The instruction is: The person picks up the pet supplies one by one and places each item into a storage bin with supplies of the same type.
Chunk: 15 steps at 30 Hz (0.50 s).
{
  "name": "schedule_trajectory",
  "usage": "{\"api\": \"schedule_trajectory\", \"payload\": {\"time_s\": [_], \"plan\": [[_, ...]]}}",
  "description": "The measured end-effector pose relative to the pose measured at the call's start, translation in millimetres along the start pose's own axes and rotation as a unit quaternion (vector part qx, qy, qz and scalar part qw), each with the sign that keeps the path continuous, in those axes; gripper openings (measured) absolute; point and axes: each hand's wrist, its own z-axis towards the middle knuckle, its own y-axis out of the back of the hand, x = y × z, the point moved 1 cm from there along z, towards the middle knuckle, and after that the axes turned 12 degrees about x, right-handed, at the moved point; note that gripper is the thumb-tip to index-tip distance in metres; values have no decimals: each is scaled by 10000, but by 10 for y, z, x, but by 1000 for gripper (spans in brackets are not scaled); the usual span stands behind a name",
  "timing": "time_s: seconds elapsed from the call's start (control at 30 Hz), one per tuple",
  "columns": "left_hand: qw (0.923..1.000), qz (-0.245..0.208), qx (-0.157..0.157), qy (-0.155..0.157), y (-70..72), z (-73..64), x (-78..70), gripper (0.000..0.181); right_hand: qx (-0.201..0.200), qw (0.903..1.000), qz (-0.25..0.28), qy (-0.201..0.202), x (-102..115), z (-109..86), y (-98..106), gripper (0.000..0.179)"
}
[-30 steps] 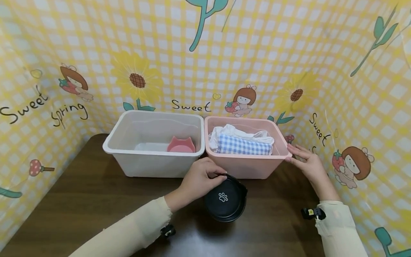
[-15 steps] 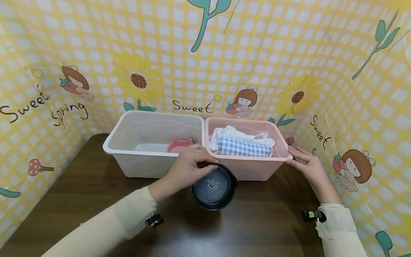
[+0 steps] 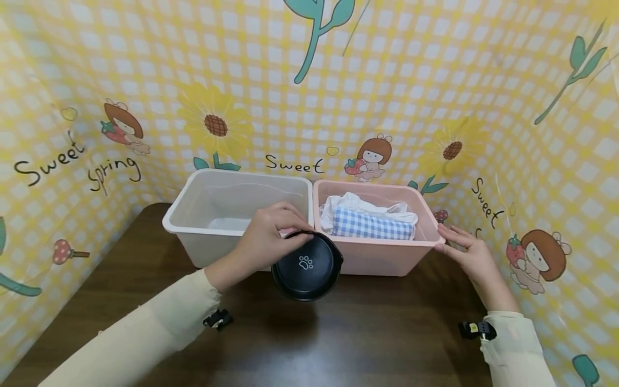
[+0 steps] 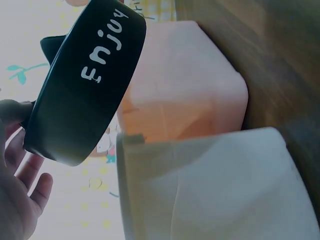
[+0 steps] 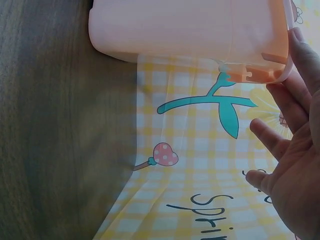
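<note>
My left hand [image 3: 271, 234] pinches the rim of a black pet bowl [image 3: 307, 269] with cat ears. The bowl hangs tilted in front of the bins, its paw-print inside facing me. White "Enjoy" lettering marks its outer wall in the left wrist view. Behind the hand stands a white bin [image 3: 193, 232]; the pink cat-eared bowl inside it is almost wholly hidden by the hand. At the right, my right hand [image 3: 471, 258] grips the rim corner of a pink bin [image 3: 372, 260] between thumb and fingers. A blue-checked cloth [image 3: 374, 223] and white cloth [image 3: 355, 202] lie in it.
Both bins stand side by side on a dark wooden table [image 3: 358, 333], close to the back. A yellow-checked printed sheet [image 3: 300, 113] walls the table at the back and on both sides.
My left hand has carried the black bowl left and upward, from before the pink bin to before the white one. It now covers the pink bowl. My right hand stays on the pink rim.
</note>
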Motion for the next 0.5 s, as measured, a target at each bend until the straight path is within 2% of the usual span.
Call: {"api": "schedule_trajectory", "payload": {"time_s": [0.23,0.5], "plan": [[9999,131,-18,11,216,-12,116,14,17,10000,75,51,21,53,6,61],[9996,264,55,-119,327,-109,258,15,28,9999,155,5,8,-50,-48,61]]}}
